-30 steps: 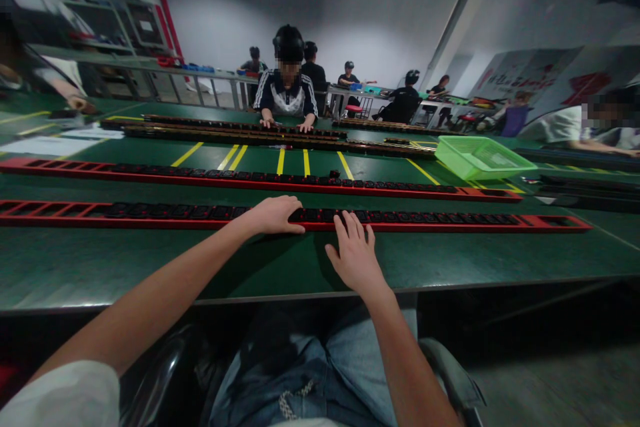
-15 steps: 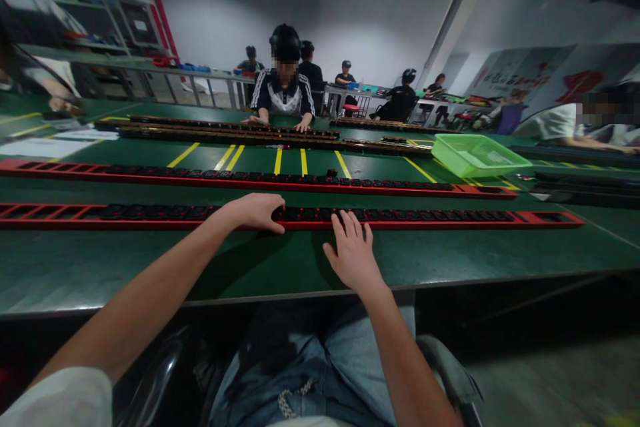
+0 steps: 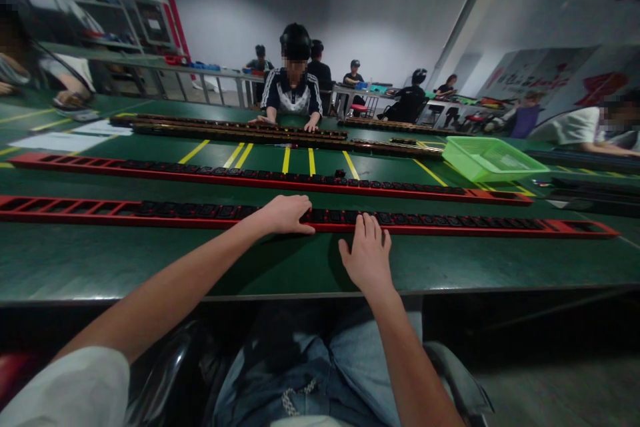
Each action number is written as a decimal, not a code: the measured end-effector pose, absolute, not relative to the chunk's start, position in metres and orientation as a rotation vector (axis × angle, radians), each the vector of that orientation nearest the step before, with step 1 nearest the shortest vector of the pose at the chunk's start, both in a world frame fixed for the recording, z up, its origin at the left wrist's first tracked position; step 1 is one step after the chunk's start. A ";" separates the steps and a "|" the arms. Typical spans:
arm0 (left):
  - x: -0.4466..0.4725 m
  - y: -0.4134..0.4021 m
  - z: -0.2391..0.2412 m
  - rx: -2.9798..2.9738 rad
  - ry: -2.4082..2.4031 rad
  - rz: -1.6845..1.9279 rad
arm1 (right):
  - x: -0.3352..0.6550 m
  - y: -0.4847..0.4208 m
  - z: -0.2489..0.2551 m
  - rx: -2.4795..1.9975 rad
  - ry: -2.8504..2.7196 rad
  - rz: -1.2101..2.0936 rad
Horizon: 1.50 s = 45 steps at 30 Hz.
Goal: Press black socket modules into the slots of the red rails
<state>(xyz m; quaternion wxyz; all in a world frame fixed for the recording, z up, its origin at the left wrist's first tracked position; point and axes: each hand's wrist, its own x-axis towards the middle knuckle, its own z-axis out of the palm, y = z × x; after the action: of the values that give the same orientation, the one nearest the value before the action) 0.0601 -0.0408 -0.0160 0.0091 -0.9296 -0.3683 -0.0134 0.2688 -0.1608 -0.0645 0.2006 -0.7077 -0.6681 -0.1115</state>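
Observation:
A long red strip (image 3: 450,226) filled with black socket modules lies across the green table (image 3: 125,260) right in front of me. My left hand (image 3: 286,213) lies on top of it near the middle, fingers curled down over the black modules and thumb along the near edge. My right hand (image 3: 369,253) rests flat on the table a little to the right, fingers stretched out with the tips touching the strip's near edge. A second red strip (image 3: 225,177) of the same kind lies parallel just behind, out of my hands' reach.
A green plastic basket (image 3: 487,159) stands at the right rear. Darker strips (image 3: 225,128) lie further back, where a person across the table has both hands on them. More people sit at the left and right edges and at tables beyond. White paper (image 3: 47,141) lies far left.
Both hands have slid slightly left along the near red strip, keeping the same poses. My head view has shifted a little.

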 end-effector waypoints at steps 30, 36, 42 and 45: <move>0.066 -0.043 -0.029 -2.878 -1.172 -0.055 | 0.260 -0.161 -0.058 -1.769 -2.162 -0.275; 0.064 -0.046 -0.030 -2.871 -1.119 -0.106 | 0.232 -0.159 -0.059 -1.774 -2.111 -0.287; 0.063 -0.050 -0.024 -2.902 -0.932 -0.241 | 0.231 -0.161 -0.064 -1.766 -2.124 -0.300; 0.064 -0.049 -0.023 -2.916 -0.954 -0.260 | 0.231 -0.161 -0.064 -1.780 -2.123 -0.290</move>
<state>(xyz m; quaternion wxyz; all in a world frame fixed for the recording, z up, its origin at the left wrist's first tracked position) 0.0645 -0.0492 -0.0233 0.0314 -0.9465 -0.3098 -0.0845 0.2312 -0.1611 -0.0638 0.1768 -0.6290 -0.7501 -0.1026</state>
